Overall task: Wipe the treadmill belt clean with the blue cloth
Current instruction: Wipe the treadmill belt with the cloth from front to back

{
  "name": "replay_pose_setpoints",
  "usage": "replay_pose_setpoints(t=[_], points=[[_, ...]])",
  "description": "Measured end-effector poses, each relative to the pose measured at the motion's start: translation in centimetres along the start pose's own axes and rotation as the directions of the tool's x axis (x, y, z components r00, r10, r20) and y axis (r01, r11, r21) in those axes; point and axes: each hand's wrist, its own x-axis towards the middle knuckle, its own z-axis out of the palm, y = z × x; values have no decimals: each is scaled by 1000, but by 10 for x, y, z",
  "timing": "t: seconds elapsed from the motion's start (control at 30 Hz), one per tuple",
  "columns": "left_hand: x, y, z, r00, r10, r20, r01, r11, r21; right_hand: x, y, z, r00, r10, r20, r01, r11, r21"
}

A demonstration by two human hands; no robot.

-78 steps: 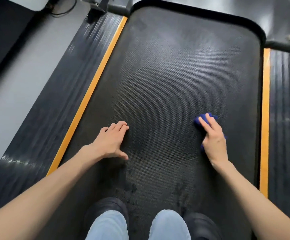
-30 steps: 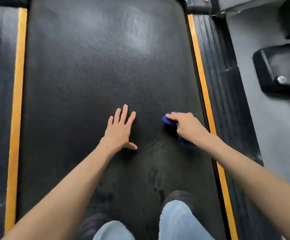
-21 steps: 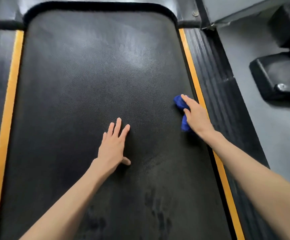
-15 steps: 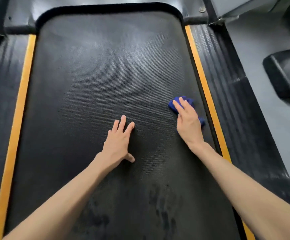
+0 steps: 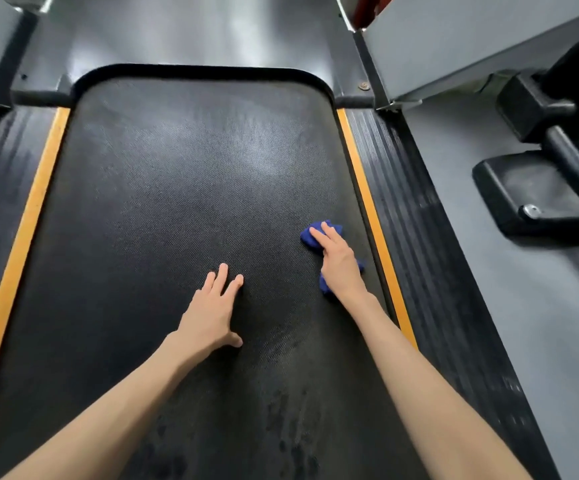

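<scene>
Head view: right grip [image 5: 338, 263], fingers straight, presses cloth [image 5: 306, 239] onto belt [image 5: 194, 185] by its right edge; most belt lies leftward; left grip [image 5: 212, 313] rests spread mid-belt.

Single head-worn wide-angle view, looking forward and steeply down the treadmill belt [image 5: 184, 188] from close above. The left hand [image 5: 212, 313] and right hand [image 5: 340, 265] reach in from the bottom edge; floor [image 5: 482, 258] fills the right margin.

The left forearm [image 5: 125, 403] and right forearm [image 5: 419, 386] are bare, as are left grip [image 5: 212, 317] and right grip [image 5: 338, 263].
</scene>
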Motion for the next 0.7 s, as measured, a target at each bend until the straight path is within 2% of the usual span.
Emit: replay_pose_setpoints(t=[0.1, 0.17, 0.27, 0.33, 0.4, 0.53, 0.7], points=[[2, 5, 1, 1000, -24, -9, 25, 998, 50, -35, 4, 5, 998, -67, 17, 68, 997, -21], [2, 9, 1, 999, -47, -8, 47, 996, 76, -67, 7, 14, 983, -183, 34, 184, 981, -52], [3, 16, 1, 998, -62, -3, 62, 991, 115, -98, 23, 16, 892, -410, 192, 436, 891, -124], [2, 19, 0, 998, -70, 2, 69, 990, 124, -101, 30, 6, 835, -466, 294, 525, 835, -166], [1, 23, -3, 998, -66, 6, 65, 988, 138, -99, 30, 2, 850, -432, 303, 498, 846, -190], [-2, 32, -2, 999, -31, -5, 32, 988, 148, -106, 15, 13, 921, -312, 233, 352, 923, -154], [-9, 29, 1, 999, 48, 6, -48, 997, 63, -114, 15, 13, 936, -309, 169, 338, 922, -187]])
